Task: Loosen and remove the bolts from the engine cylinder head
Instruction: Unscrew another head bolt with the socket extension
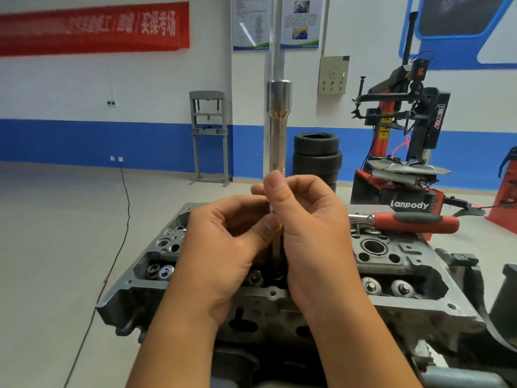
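Workshop: pale smooth floor, white wall with blue band, red banner (92,28) upper left, stacked tyres (317,156) and tyre changer (405,141) at right. Grey cast cylinder head (405,264) sits lower centre. Left hand (223,247) and right hand (310,233) both pinch an upright polished steel socket extension (277,130) at centre. Red-handled ratchet (405,221) lies on the head's right end.

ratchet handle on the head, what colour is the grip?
Red with a black insert, on the ratchet handle; chrome shank. Head view shows it clearly.

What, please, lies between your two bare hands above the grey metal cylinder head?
In the head view, a long shiny steel socket extension stands upright between the left hand and right hand, both pinching it.
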